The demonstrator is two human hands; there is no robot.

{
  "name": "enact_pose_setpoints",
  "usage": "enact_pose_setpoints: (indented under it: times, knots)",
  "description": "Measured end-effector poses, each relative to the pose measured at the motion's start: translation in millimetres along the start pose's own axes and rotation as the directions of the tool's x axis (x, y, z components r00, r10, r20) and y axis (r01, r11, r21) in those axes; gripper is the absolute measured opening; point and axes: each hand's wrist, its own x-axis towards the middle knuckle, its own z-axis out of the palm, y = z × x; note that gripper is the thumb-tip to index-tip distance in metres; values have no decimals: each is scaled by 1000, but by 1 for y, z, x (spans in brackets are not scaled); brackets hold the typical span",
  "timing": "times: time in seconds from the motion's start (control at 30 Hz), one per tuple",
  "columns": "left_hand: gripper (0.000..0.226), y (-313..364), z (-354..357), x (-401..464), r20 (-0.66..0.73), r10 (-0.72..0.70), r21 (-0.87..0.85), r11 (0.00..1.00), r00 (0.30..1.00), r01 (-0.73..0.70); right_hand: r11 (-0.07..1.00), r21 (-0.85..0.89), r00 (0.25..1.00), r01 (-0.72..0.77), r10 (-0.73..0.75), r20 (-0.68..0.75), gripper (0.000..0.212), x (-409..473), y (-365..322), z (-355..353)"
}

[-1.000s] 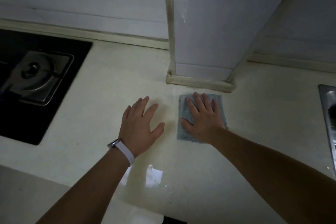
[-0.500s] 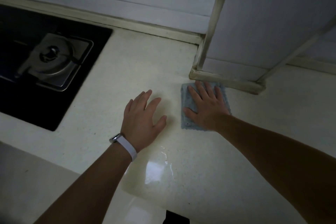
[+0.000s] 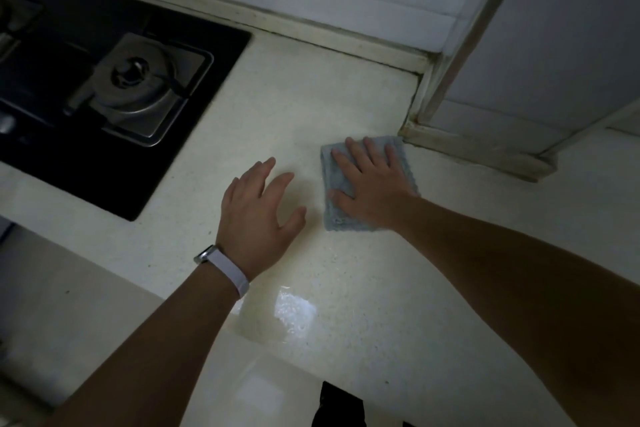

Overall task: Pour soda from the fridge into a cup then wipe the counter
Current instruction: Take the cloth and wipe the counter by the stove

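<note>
Your right hand (image 3: 370,184) lies flat on the blue-grey cloth (image 3: 367,184), fingers straight & slightly spread, palm pressing it onto the cream counter (image 3: 311,107). Cloth is folded to a rough rectangle, its far right corner just beside the base of the white pillar (image 3: 502,87) that juts out from the tiled wall; can't tell if it touches the trim there. Your left hand (image 3: 258,215) is just left of the cloth w/ a strip of bare counter between, fingers spread & relaxed, holding nothing; can't tell whether the palm rests on the surface or hovers. White band w/ a watch (image 3: 225,269) on that wrist. Black glass hob (image 3: 114,87) w/ one steel burner sits well left of both hands. Bright glare patch (image 3: 294,312) on the counter near its front edge, close to your left wrist.
</note>
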Motion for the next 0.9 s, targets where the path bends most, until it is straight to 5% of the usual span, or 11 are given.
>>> enact_pose_setpoints:
  times: [0.47, 0.9]
  knots:
    - [59, -20, -13, -32, -65, -35, -25, 999, 997, 33, 952, -4, 951, 305, -304, 56, 73, 4, -64, 5]
    - [57, 22, -11, -62, -89, -26, 6, 1000, 996, 26, 858, 11, 858, 514, -514, -4, 70, -79, -74, 18]
